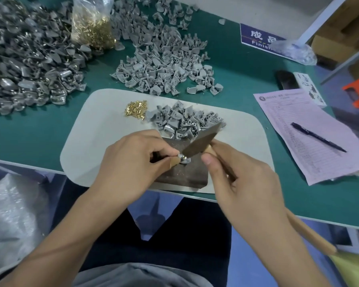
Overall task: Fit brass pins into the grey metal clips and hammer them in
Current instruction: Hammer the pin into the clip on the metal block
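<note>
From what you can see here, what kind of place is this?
Probably a small factory assembly bench. Big heaps of grey metal clips cover the green table, a bag of brass pins stands among them, and a blue sign seems to mark finished goods.

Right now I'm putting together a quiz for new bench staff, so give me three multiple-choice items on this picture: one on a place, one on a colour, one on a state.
1. Where does the loose heap of brass pins lie?
A. on the pale mat
B. on the pink form
C. on the dark steel block

2. What colour is the tabletop?
A. white
B. teal green
C. orange

3. What is the right hand doing?
A. resting flat on the table
B. writing with the pen
C. gripping the hammer

Answers: 1 A, the pins sit on the mat beside the small clip pile. 2 B, green shows all round the mat. 3 C, its fingers wrap the wooden handle of the hammer, whose head is at the clip the left hand pinches.
</note>
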